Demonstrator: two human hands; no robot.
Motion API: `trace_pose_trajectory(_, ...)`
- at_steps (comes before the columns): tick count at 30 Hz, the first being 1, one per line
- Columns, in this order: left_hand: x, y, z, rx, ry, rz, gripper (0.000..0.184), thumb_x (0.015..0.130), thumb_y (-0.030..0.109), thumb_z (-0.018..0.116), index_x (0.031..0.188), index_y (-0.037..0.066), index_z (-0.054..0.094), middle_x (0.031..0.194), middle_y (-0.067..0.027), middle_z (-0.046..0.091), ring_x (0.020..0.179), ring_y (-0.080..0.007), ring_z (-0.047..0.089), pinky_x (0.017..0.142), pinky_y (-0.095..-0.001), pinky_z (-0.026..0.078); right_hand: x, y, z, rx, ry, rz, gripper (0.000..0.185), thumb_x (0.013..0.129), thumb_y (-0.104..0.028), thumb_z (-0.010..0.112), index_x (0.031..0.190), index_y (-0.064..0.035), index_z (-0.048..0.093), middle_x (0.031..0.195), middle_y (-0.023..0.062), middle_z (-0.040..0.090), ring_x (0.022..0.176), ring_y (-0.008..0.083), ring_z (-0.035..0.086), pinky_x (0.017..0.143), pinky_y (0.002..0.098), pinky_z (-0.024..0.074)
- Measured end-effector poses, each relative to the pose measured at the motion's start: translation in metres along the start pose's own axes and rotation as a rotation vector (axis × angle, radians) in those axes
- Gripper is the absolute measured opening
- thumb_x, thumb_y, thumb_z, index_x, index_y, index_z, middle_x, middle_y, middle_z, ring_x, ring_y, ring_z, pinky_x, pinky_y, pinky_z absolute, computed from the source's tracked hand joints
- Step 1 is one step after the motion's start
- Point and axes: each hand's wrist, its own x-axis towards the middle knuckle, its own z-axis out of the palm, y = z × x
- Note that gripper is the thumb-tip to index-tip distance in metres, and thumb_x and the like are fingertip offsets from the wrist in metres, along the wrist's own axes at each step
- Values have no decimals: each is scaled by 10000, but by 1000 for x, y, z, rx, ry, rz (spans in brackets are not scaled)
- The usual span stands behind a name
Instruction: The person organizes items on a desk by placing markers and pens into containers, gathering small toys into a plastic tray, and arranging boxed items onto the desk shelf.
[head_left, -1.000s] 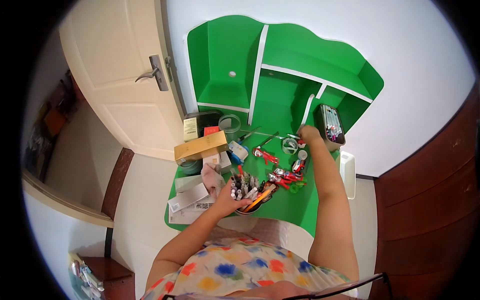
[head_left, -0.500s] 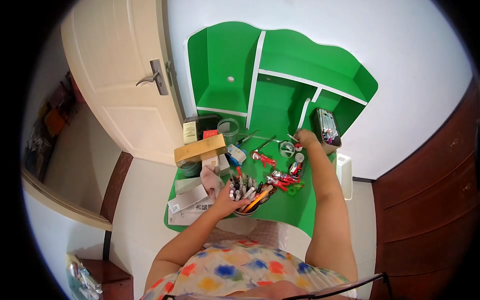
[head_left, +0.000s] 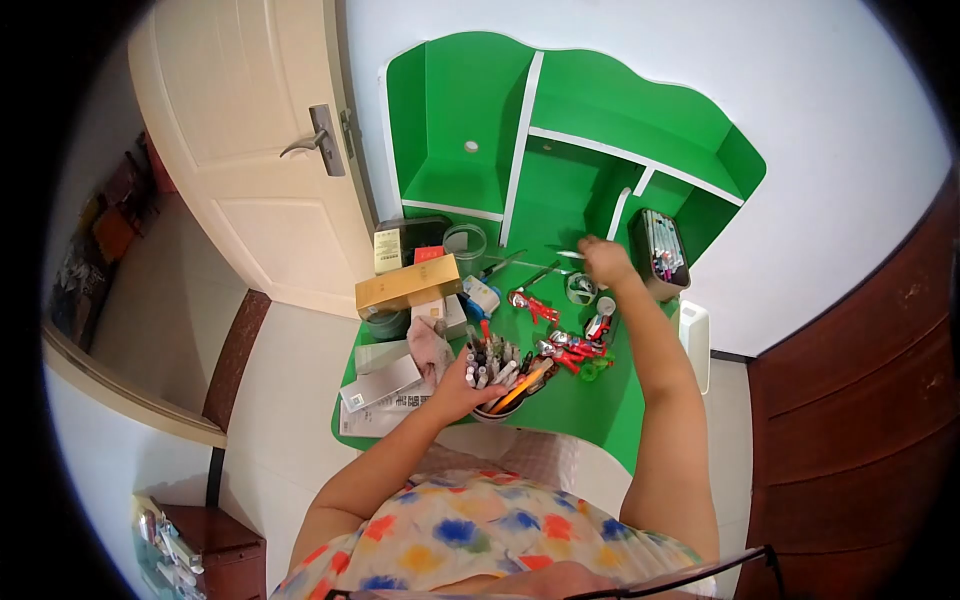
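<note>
My left hand (head_left: 462, 389) is wrapped around the side of a round cup (head_left: 492, 415) at the desk's front edge. The cup is packed with pens and markers (head_left: 487, 362), plus an orange-yellow utility knife (head_left: 523, 388). Further back, my right hand (head_left: 606, 264) pinches a slim white pen (head_left: 571, 254) that points left above the desktop. Just below that hand are a clear tape roll (head_left: 580, 289) and a red-and-silver toy figure (head_left: 533, 306). More red toy pieces (head_left: 572, 350) lie between the cup and my right forearm.
A green desk (head_left: 600, 415) with a shelf hutch (head_left: 625, 110) stands against the wall. At its right is a box of markers (head_left: 663, 245). Boxes, including a gold one (head_left: 408, 284), and a pink cloth (head_left: 429, 350) crowd the left. Behind them stands a clear jar (head_left: 465, 244).
My right hand has shifted slightly left over the desk, and more of the white pen now shows. The left hand stays on the cup. The whole view has shifted a little.
</note>
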Motion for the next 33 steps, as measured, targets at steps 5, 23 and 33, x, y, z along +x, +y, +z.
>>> trace_pose_trajectory(5, 3, -2, -3, 23, -19, 15, 827, 682, 159, 845, 1338, 27, 359, 1198, -84, 566, 1085, -161, 541, 957, -310, 428, 27, -45, 15, -12, -50, -319, 219, 721, -70, 593, 939, -55, 609, 1002, 140, 621, 917, 339, 622, 774, 434, 523)
trace_pose_trajectory(23, 1, -3, -2, 71, 7, 48, 836, 688, 167, 843, 1345, 16, 349, 1222, -112, 557, 1114, -186, 534, 979, -319, 409, 61, -101, 33, 6, -277, -307, 438, 769, -11, 561, 1201, -78, 531, 1240, 161, 531, 1023, 346, 602, 857, 426, 510)
trace_pose_trajectory(33, 1, 1, -1, 48, -12, 29, 819, 693, 176, 841, 1331, 15, 354, 1238, -72, 527, 1138, -173, 499, 1008, -333, 383, 54, -82, 28, -9, -4, -311, 189, 794, -72, 548, 971, -39, 604, 1025, 154, 587, 901, 326, 631, 748, 421, 532)
